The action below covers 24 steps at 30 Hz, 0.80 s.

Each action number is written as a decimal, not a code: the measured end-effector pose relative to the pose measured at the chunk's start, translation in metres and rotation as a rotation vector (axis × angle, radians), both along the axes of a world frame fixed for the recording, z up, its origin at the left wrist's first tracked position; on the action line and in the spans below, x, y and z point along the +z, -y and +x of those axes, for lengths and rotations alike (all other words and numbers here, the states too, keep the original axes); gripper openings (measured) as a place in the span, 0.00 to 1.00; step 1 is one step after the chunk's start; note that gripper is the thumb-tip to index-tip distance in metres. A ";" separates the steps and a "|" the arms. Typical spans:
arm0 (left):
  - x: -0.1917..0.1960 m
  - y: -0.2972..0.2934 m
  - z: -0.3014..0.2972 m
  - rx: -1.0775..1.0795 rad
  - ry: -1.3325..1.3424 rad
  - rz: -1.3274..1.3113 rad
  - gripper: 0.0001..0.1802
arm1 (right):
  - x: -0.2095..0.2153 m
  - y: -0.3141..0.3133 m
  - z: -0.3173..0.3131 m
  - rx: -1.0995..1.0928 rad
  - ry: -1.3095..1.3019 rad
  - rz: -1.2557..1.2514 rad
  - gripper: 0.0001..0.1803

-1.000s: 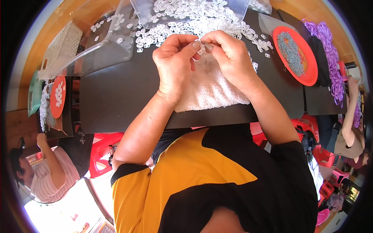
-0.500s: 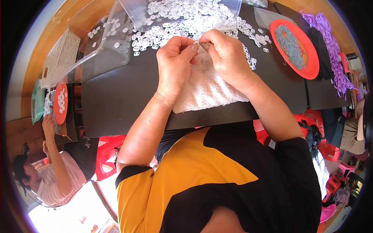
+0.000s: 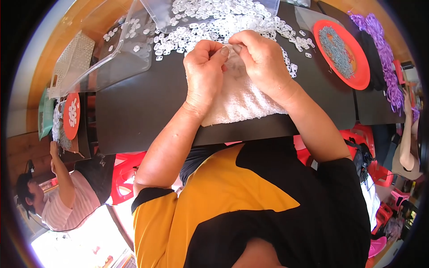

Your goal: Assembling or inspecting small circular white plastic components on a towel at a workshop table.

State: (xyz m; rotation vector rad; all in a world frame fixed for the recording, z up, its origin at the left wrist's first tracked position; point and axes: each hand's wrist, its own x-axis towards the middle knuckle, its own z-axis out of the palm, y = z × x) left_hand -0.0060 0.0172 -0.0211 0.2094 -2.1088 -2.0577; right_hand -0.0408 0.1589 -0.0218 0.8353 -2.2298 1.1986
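Nearest me, my black-and-yellow shirt [image 3: 223, 192]; from its sleeves my forearms [image 3: 167, 138] slant inward over the desk [image 3: 134, 111], elbows wide. A pale towel [image 3: 243, 105] lies between them. Over its far part, left hand [image 3: 203, 71] and right hand [image 3: 263, 64] meet tip to tip: the left rises almost straight from the wrist, the right leans in from its side, knuckles high. Thumb and forefinger of each are pinched together; whatever sits between is too small to make out. Step, by my reading: close fingertip work on one small part, perhaps a white piece. Next move probably calls for a steady left pinch and a slight shift of the right tips. Just beyond, white pieces [image 3: 178, 42] lie heaped on the desk, more inside the clear tub [image 3: 153, 18]. Right, well apart from my fingers: red plate [image 3: 362, 73], thin grey metal bits [image 3: 335, 51] piled on it.
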 end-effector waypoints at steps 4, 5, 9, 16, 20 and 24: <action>0.003 -0.001 0.002 0.009 0.014 -0.043 0.04 | 0.000 -0.004 -0.001 -0.003 0.017 0.163 0.08; 0.002 -0.001 0.002 0.008 0.012 -0.043 0.04 | 0.001 -0.004 -0.001 -0.004 0.014 0.163 0.08; -0.003 0.000 0.000 -0.015 0.007 -0.106 0.05 | 0.000 -0.004 0.000 -0.006 0.024 0.193 0.07; -0.007 -0.003 -0.001 -0.011 0.011 -0.197 0.05 | -0.011 0.000 0.001 -0.019 0.097 0.185 0.05; -0.015 -0.006 -0.003 0.041 -0.104 -0.260 0.04 | -0.012 0.003 0.004 -0.041 0.075 0.198 0.04; -0.020 -0.003 -0.009 0.073 -0.148 -0.356 0.03 | -0.015 0.003 0.000 -0.003 0.056 0.143 0.05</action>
